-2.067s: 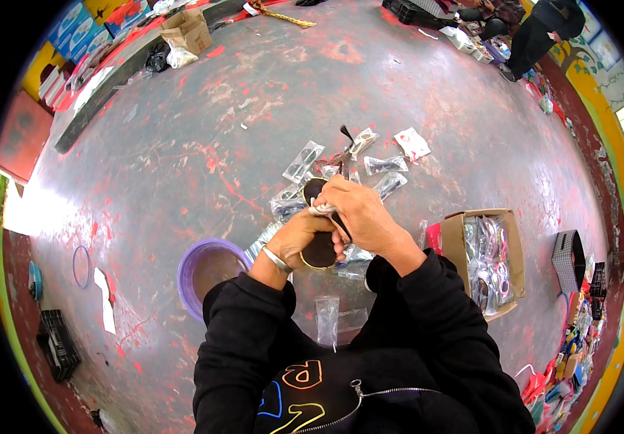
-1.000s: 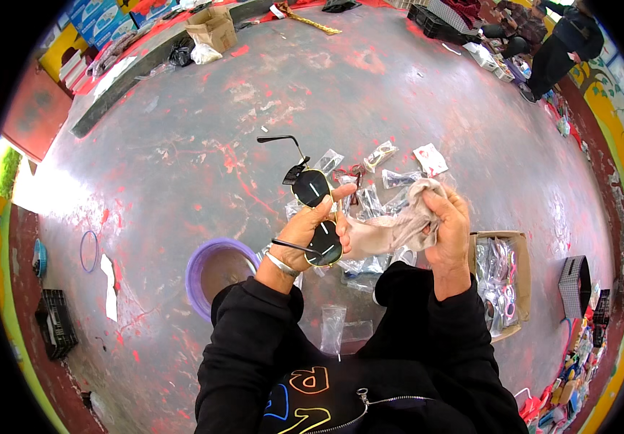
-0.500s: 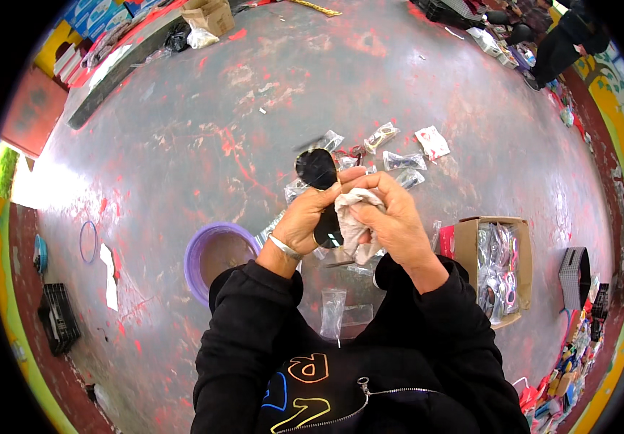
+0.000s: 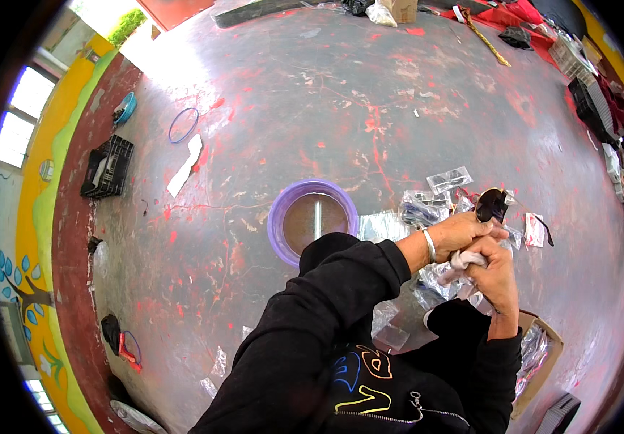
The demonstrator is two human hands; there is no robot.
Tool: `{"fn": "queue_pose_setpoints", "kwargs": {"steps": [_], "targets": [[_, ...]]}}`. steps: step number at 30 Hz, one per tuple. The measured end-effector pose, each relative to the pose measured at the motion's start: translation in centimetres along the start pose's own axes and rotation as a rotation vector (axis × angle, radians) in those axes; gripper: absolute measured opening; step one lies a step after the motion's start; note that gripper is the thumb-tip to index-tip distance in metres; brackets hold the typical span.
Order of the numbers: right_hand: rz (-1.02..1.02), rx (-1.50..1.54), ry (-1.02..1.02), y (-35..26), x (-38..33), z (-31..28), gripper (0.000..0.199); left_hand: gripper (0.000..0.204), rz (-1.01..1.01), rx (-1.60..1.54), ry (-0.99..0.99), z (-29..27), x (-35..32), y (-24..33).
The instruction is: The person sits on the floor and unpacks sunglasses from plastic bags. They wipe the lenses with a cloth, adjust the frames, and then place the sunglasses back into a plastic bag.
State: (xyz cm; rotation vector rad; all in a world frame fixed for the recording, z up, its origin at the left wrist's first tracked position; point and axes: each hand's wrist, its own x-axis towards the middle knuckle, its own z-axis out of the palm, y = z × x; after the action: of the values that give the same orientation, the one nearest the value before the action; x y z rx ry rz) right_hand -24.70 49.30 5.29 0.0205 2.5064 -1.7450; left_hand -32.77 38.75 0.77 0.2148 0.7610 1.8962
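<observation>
Dark-lensed sunglasses (image 4: 490, 205) with a thin gold rim stick out above my left hand (image 4: 458, 235), which is closed on them. One dark temple arm stretches off to the right, and the other lens is hidden by my hands. Right beside it, my right hand (image 4: 496, 273) is closed around a crumpled whitish cloth (image 4: 464, 261) and touches my left hand. Beneath and around both hands, clear plastic packets (image 4: 420, 211) lie on the floor, some with eyewear inside.
A purple basin (image 4: 277, 221) stands left of my hands. The cardboard box (image 4: 552, 346) of packaged eyewear is at lower right, partly behind my right arm. Farther left are a black crate (image 4: 107, 166), a blue hoop (image 4: 172, 131) and a white strip (image 4: 185, 166).
The view has swung left, so the basin and hands appear farther right. The sunglasses are tilted differently, with one temple arm now pointing right. The cloth is more bunched in my right hand.
</observation>
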Motion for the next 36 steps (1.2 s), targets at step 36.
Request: {"fn": "queue_pose_setpoints", "kwargs": {"steps": [36], "targets": [[0.158,0.659,1.388,14.9,-19.5,-21.8,0.019,0.053,0.050,-0.046,0.096,1.0,2.6,-0.2]]}}
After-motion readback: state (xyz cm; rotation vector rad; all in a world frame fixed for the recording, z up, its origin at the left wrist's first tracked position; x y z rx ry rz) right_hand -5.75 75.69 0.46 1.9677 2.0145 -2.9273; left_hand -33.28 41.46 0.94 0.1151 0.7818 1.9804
